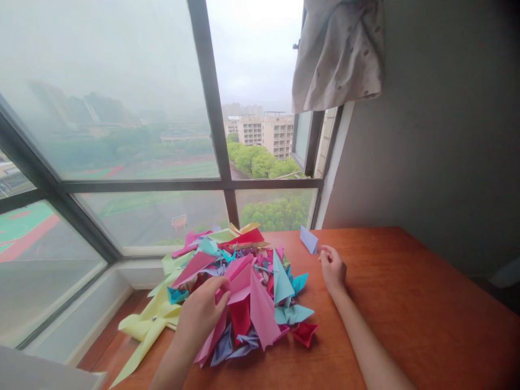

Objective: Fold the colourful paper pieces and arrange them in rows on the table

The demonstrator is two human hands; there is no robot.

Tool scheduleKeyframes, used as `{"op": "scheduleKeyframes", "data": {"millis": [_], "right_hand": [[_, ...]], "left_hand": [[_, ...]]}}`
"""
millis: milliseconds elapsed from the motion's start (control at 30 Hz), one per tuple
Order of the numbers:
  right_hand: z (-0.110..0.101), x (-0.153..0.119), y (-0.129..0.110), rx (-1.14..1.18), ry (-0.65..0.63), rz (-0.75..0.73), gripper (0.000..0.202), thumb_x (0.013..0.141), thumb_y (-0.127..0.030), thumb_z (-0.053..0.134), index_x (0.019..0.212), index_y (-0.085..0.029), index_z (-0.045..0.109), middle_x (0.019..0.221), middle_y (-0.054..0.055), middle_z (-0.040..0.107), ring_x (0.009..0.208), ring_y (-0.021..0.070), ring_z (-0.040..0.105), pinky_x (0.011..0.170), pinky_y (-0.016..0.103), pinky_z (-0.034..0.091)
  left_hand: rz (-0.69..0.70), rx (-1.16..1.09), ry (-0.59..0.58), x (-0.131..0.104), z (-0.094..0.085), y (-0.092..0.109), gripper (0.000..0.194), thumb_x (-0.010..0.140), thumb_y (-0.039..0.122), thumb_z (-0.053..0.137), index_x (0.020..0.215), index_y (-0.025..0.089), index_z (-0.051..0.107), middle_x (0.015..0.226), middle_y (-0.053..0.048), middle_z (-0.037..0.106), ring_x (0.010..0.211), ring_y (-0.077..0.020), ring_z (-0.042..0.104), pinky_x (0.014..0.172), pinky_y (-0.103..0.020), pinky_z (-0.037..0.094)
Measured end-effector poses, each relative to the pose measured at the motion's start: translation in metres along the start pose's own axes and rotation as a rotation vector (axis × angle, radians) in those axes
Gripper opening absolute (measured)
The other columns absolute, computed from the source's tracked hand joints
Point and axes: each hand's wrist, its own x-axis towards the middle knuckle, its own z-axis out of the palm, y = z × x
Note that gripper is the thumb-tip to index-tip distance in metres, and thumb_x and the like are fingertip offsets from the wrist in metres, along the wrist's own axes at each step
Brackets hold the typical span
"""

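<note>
My left hand reaches into a heap of folded coloured paper, thumb and forefinger closed on the edge of a pink paper plane. Another pink paper plane leans nose-up just right of it. Beyond the heap, a small lavender folded paper stands on the table near its far edge. My right hand is beside that paper, fingers loosely curled and seemingly just apart from it, with nothing visible in them. Teal folded pieces and a red paper boat lie at the heap's right side.
A yellow paper pinwheel lies at the heap's left. The brown wooden table stretches right toward a grey wall. Large windows stand behind, one pane open, with a bunched curtain hanging at the upper right.
</note>
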Motion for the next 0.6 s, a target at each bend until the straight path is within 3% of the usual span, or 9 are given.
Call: {"op": "scheduleKeyframes", "data": {"millis": [100, 233, 433, 600], "right_hand": [[-0.001, -0.001, -0.003, 0.011, -0.005, -0.002, 0.046, 0.082, -0.048, 0.046, 0.102, -0.013, 0.067, 0.077, 0.009, 0.072, 0.073, 0.0229, 0.067, 0.07, 0.03, 0.048], [-0.002, -0.002, -0.008, 0.026, -0.013, -0.003, 0.044, 0.082, -0.047, 0.046, 0.101, -0.014, 0.067, 0.077, 0.008, 0.072, 0.073, 0.0229, 0.067, 0.071, 0.031, 0.048], [-0.005, -0.002, -0.017, 0.039, -0.034, -0.016, 0.041, 0.084, -0.046, 0.046, 0.101, -0.016, 0.067, 0.075, 0.006, 0.072, 0.074, 0.0221, 0.067, 0.07, 0.03, 0.048], [-0.009, -0.004, -0.027, 0.068, -0.061, -0.034, 0.039, 0.086, -0.047, 0.048, 0.101, -0.017, 0.067, 0.077, 0.005, 0.072, 0.078, 0.0223, 0.067, 0.075, 0.031, 0.048]], "left_hand": [[-0.009, 0.0, -0.022, 0.002, 0.005, -0.002, 0.021, 0.083, 0.022, 0.059, 0.102, 0.023, 0.066, 0.098, -0.003, 0.074, 0.085, -0.0222, 0.069, 0.071, -0.029, 0.049], [0.082, 0.026, -0.013, 0.002, 0.003, -0.005, 0.013, 0.086, 0.023, 0.056, 0.09, 0.023, 0.068, 0.09, -0.003, 0.073, 0.082, -0.0223, 0.068, 0.07, -0.03, 0.049], [0.259, 0.037, 0.267, 0.003, -0.017, -0.004, 0.011, 0.086, 0.02, 0.056, 0.089, 0.022, 0.066, 0.087, -0.003, 0.071, 0.085, -0.0231, 0.065, 0.076, -0.032, 0.049], [0.38, -0.017, 0.476, 0.007, -0.026, 0.012, 0.01, 0.088, 0.015, 0.056, 0.092, 0.021, 0.064, 0.089, -0.005, 0.069, 0.087, -0.0219, 0.062, 0.081, -0.034, 0.048]]}}
